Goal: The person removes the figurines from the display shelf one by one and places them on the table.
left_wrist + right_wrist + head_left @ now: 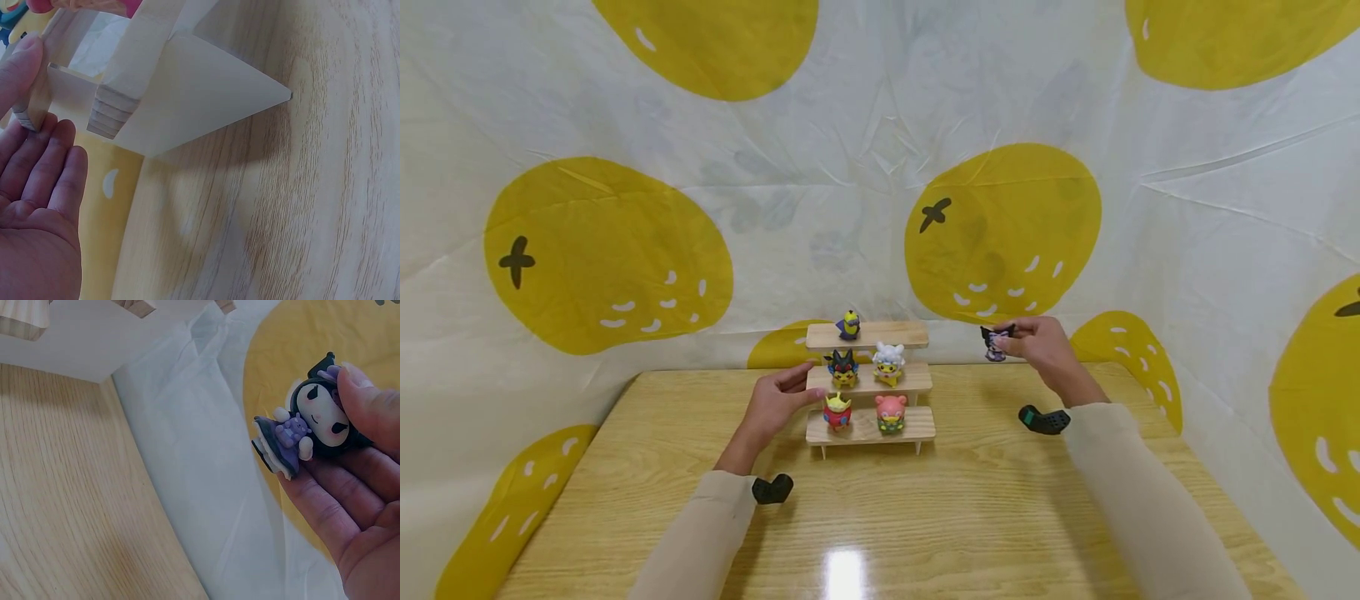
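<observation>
My right hand (1037, 343) pinches a small figurine (320, 419) with a black hood, white face and purple dress, held in the air to the right of a three-tier wooden display stand (872, 429). My left hand (777, 404) grips the left end of the stand's middle board, thumb on top and fingers beneath. On the top step, toward the left, is a figurine in blue and yellow (849, 326). The middle step carries a black-eared figurine (842, 367) and a white-hooded one (889, 364). Below them stand a red figurine (837, 412) and a pink-hooded one (891, 413).
The stand is on a wood-grain table (880, 517), toward its back edge. Behind hangs a pale cloth (820, 225) printed with large yellow fruit. Black wrist devices sit at both sleeves, the right one (1043, 420) and the left one (772, 489).
</observation>
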{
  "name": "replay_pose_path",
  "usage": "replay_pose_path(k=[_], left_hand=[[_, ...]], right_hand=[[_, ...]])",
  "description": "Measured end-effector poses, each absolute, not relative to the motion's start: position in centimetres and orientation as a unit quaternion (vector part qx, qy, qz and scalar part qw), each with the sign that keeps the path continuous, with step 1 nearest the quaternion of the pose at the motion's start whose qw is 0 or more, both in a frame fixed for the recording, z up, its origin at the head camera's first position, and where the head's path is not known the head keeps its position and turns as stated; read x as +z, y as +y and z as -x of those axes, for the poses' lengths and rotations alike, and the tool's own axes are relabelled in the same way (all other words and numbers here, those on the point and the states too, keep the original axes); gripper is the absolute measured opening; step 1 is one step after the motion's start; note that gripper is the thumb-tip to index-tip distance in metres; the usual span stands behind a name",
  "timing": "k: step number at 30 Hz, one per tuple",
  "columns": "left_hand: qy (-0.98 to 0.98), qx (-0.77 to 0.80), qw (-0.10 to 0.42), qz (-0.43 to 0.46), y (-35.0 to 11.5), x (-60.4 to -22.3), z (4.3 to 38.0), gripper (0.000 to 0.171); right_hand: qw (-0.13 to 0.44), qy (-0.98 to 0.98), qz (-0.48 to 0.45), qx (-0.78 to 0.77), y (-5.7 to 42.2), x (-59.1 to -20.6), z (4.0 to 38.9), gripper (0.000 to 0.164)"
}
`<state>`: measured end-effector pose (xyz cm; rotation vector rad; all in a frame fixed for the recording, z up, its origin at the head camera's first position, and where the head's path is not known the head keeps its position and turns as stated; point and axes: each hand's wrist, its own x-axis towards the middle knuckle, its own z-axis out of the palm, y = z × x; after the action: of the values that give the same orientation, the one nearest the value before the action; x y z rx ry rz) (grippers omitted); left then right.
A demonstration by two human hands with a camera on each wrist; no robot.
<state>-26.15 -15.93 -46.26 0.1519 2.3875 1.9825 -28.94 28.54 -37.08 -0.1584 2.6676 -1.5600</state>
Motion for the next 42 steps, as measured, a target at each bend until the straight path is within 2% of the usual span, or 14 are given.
replay_pose_path(k=[42], left_hand=[[0.772,0.633,0.015,-0.058,-15.9,-46.1,26.0,0.073]], right_hand=[[0.006,0.866,0.032,-0.5,32.2,-39.0,28.9,0.046]])
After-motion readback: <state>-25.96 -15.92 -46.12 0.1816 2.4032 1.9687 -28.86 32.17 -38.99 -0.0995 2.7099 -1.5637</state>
